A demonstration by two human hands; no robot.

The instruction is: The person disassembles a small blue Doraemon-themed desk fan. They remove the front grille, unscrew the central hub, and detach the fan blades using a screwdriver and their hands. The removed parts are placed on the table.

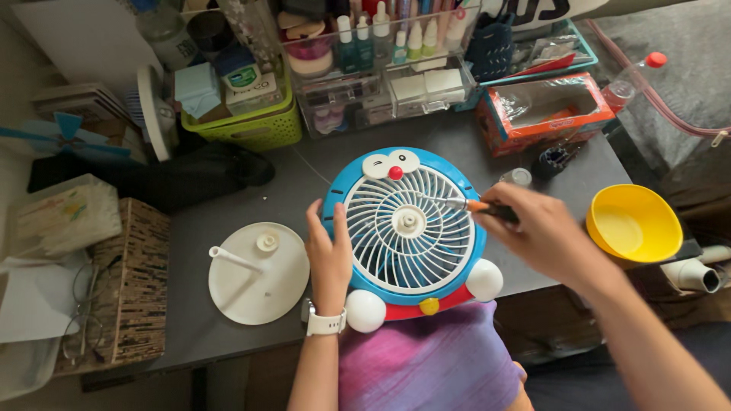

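Note:
A blue cartoon-cat desk fan (407, 228) with a white round grille lies face up at the table's front edge. My left hand (329, 255) rests flat against its left rim, steadying it; a white watch sits on that wrist. My right hand (537, 232) grips a screwdriver (472, 205) with an orange and black handle. Its metal tip points left onto the upper right part of the grille.
A white round fan base (259, 272) lies left of the fan. A yellow bowl (633, 223) sits at the right table edge. Behind are an orange box (544, 113), a clear organiser (381, 76), a green basket (244, 125) and a woven box (137, 281).

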